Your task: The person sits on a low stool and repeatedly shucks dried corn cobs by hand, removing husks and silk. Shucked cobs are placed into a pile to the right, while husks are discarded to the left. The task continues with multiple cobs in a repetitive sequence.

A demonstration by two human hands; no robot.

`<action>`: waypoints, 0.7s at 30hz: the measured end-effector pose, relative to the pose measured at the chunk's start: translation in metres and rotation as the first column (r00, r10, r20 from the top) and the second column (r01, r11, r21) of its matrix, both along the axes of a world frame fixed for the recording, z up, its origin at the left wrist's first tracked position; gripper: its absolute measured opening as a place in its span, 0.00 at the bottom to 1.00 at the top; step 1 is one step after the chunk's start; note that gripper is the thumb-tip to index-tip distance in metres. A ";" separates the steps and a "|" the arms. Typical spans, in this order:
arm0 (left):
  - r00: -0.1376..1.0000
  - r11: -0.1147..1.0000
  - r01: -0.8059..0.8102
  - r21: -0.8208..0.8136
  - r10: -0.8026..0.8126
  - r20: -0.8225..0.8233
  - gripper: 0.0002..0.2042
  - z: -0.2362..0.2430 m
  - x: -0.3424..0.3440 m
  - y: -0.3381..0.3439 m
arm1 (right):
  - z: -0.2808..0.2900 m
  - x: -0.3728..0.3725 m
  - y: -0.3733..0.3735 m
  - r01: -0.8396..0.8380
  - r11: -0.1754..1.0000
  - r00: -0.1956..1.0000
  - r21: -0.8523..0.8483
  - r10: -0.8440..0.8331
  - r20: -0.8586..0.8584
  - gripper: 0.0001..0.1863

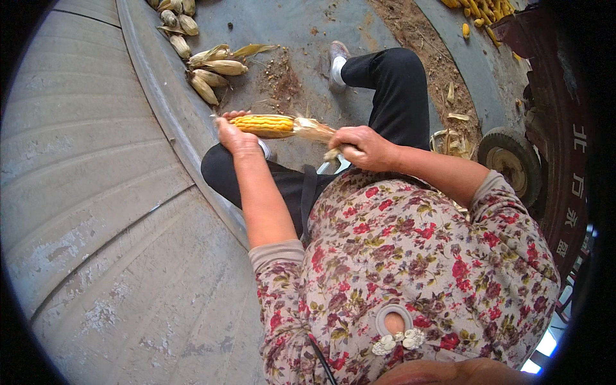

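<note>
An ear of yellow corn (263, 123) lies level in front of me, its kernels bare, with pale husk (311, 128) trailing from its right end. My left hand (234, 135) is closed around the left end of the ear, fingers curled behind it. My right hand (362, 147) is closed on the loose husk at the other end, with a short bunch of it showing below the fingers.
Unhusked ears (218, 67) lie at the upper left beside a grey corrugated metal surface (90, 224). Peeled yellow corn (481, 13) is piled at the upper right. A wheeled dark-red metal vehicle (558, 128) stands at my right. Loose husks (452, 144) lie near its wheel (507, 167).
</note>
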State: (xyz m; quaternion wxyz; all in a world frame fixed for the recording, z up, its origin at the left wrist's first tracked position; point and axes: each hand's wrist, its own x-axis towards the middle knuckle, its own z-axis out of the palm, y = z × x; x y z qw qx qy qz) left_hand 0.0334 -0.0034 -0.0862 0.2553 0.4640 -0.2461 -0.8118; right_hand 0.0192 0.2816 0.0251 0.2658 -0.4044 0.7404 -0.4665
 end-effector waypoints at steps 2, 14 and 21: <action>0.999 0.999 0.022 0.029 -0.021 -0.045 0.15 0.003 -0.001 -0.005 | 0.009 0.000 0.013 -0.009 0.998 1.000 0.070 0.010 -0.013 0.10; 0.950 0.888 0.187 -0.421 -0.272 -0.152 0.15 0.056 0.005 0.017 | -0.012 -0.022 -0.049 0.113 0.954 0.983 0.279 -0.067 -0.170 0.22; 0.934 0.890 0.191 -0.414 -0.294 -0.201 0.15 0.066 0.008 0.035 | -0.028 0.011 -0.081 0.163 0.973 0.983 0.166 -0.174 0.056 0.36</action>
